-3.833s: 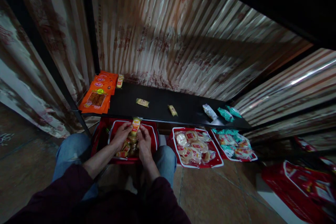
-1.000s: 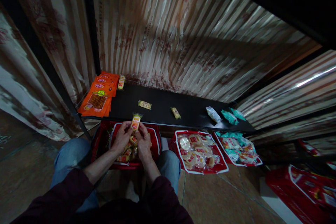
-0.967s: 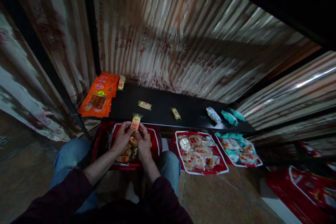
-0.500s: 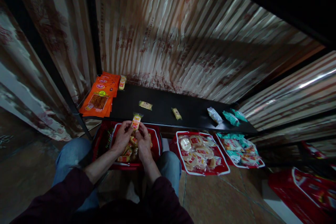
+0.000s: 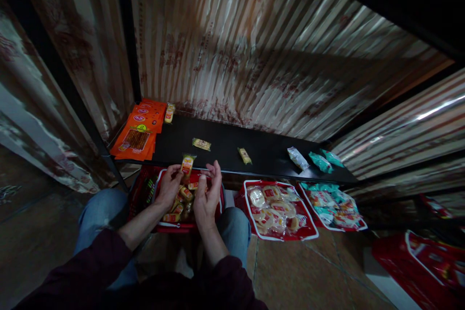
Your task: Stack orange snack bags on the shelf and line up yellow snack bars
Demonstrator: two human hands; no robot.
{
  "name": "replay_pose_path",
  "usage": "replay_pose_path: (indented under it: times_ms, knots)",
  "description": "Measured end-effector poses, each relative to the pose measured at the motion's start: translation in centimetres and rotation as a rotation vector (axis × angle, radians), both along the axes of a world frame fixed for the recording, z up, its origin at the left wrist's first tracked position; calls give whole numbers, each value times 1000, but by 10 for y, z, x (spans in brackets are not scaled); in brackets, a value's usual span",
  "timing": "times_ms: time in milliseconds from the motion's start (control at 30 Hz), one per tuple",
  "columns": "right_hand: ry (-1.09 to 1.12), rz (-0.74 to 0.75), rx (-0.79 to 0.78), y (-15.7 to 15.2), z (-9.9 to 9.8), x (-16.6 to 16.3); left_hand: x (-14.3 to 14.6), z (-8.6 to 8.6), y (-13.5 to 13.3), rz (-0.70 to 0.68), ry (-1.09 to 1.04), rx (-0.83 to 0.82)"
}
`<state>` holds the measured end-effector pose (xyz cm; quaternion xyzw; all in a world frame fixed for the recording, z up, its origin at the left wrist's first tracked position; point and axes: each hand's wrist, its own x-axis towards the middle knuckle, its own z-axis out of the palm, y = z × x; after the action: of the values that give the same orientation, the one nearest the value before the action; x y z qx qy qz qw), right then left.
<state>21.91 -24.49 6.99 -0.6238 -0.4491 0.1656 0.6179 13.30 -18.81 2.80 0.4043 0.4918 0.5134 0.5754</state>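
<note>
Pinched in my left hand (image 5: 170, 186) is a small yellow wrapped snack (image 5: 187, 165) with a red and white label, held upright just in front of the shelf edge. My right hand (image 5: 208, 194) is apart from it, fingers spread and palm turned inward, with nothing in it. Both hands are over a red basket (image 5: 220, 206) with a white rim. Similar yellow wrapped snacks (image 5: 178, 209) lie inside, partly hidden by my hands. On the black shelf (image 5: 221, 143) ahead lie a greenish-yellow packet (image 5: 201, 144) and another one (image 5: 244, 155).
Orange snack bags (image 5: 136, 133) overlap at the shelf's left end, beside an upright yellow packet (image 5: 169, 113). A silver packet (image 5: 298, 159) and teal packets (image 5: 320, 162) lie to the right. Red baskets of round wrapped snacks (image 5: 272, 208) and teal bags (image 5: 330, 203) stand below. A dark post (image 5: 129, 34) rises at left.
My right hand has let go of the yellow snack and moved right, its fingers opening. My left hand keeps the snack, which has shifted slightly left.
</note>
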Motion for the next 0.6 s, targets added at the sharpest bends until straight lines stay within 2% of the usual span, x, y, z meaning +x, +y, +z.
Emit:
replay_pose_path:
  times_ms: [100,333,600]
  knots:
    - [-48,5,-22,2,0,-2,2,-1,-1,1,-19,-11]
    - [-129,56,-160,14,-29,-2,9,-1,-6,10,-72,-30]
    - [-110,66,-158,15,-33,-6,9,1,-8,4,-140,-75]
